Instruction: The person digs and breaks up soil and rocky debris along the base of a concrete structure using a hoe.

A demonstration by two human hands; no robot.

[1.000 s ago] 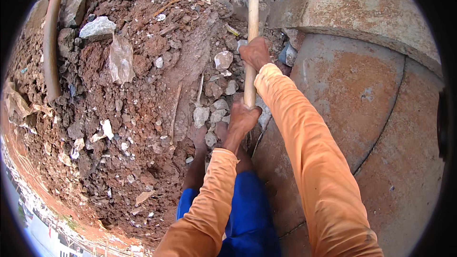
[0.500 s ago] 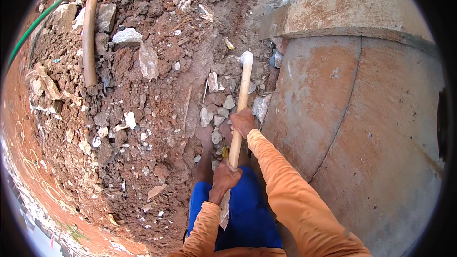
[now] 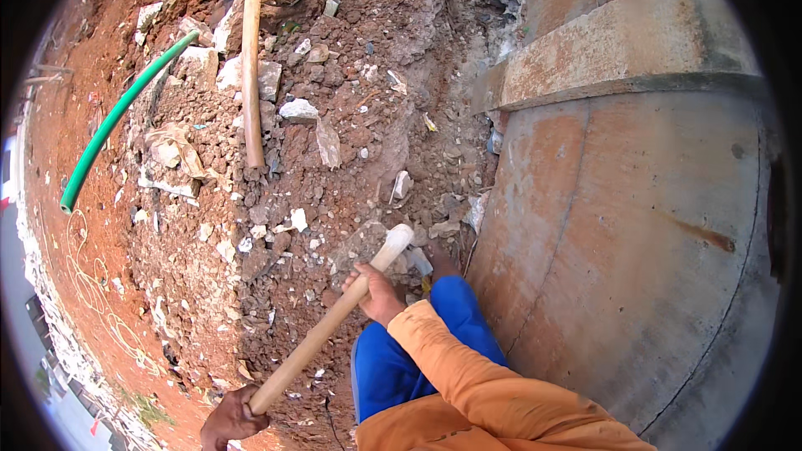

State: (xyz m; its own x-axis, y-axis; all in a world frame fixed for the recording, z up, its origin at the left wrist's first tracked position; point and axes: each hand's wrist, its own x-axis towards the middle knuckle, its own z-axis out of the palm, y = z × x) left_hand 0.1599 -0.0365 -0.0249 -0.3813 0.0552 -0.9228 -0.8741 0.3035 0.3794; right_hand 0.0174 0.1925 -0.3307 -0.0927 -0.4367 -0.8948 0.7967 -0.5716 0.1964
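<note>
A hoe [image 3: 313, 340] with a pale wooden handle slants across in front of me, its whitish head end low over the rubble. My right hand [image 3: 378, 294] is closed around the handle near the head. At the lower left, my left hand [image 3: 236, 418] grips the handle's butt end. Part of the blade shows below the head end, close to my foot and some stones; the rest of the blade is hidden. My orange right sleeve [image 3: 468, 359] crosses above my blue-clad legs.
Concrete slabs [image 3: 635, 225] with a raised ledge [image 3: 618, 42] rise along the right. A pickaxe [image 3: 252, 67] lies on the rubble at the far left, with a green pipe [image 3: 125, 117] beside it. Reddish soil, broken stones and a pale cord [image 3: 100, 301] spread over the left.
The hoe has swung from nearly upright to a slant, its head drawn nearer me. My left hand has moved left and down. The view has shifted, showing more of the pickaxe and pipe.
</note>
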